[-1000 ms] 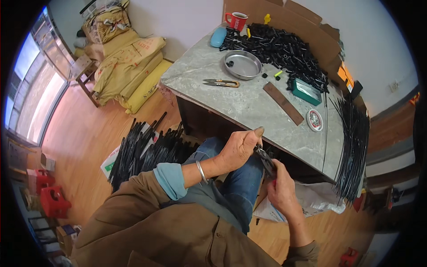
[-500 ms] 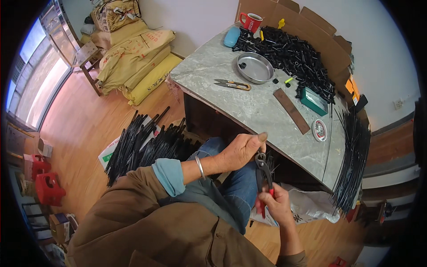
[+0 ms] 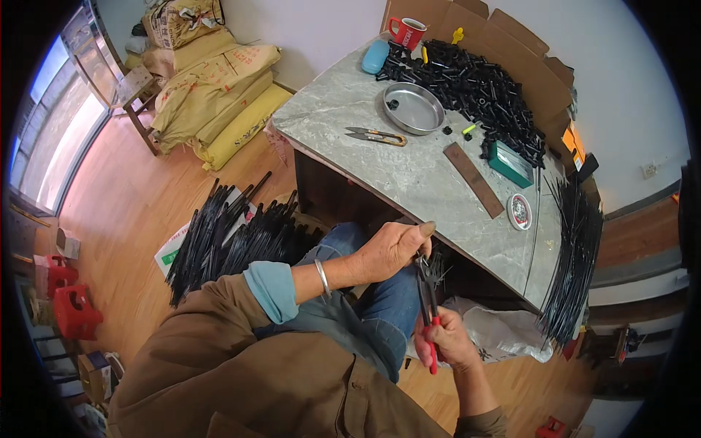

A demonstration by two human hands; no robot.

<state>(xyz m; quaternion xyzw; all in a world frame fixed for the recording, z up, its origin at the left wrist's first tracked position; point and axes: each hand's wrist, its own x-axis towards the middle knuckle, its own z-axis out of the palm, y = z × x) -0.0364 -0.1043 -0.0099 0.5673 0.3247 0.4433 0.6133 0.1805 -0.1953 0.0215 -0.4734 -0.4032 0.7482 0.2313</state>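
A pair of pliers [image 3: 429, 287] with dark jaws and red handles is gripped by my right hand [image 3: 451, 342], below the table's front edge. Its jaws point up and reach the fingers of my left hand [image 3: 400, 247]. That hand is closed, thumb laid over the bent fingers; whatever it pinches is hidden or too small to name. A metal bangle [image 3: 322, 279] circles my left wrist. Just behind the pliers, thin wire-like strands [image 3: 438, 267] show against the dark space under the table.
On the grey table [image 3: 409, 171] lie thread snips [image 3: 376, 136], a round metal dish [image 3: 414, 109], a brown bar [image 3: 473, 179], a green box [image 3: 510, 165], a small bowl [image 3: 519, 212] and heaped black parts [image 3: 482, 87]. Long black strands [image 3: 573, 270] line the right edge; black rods [image 3: 212, 237] lie left.
The pliers have turned in my right hand, their handles now closer together and the jaws nearer my left fingertips. My left hand stays closed in nearly the same place.
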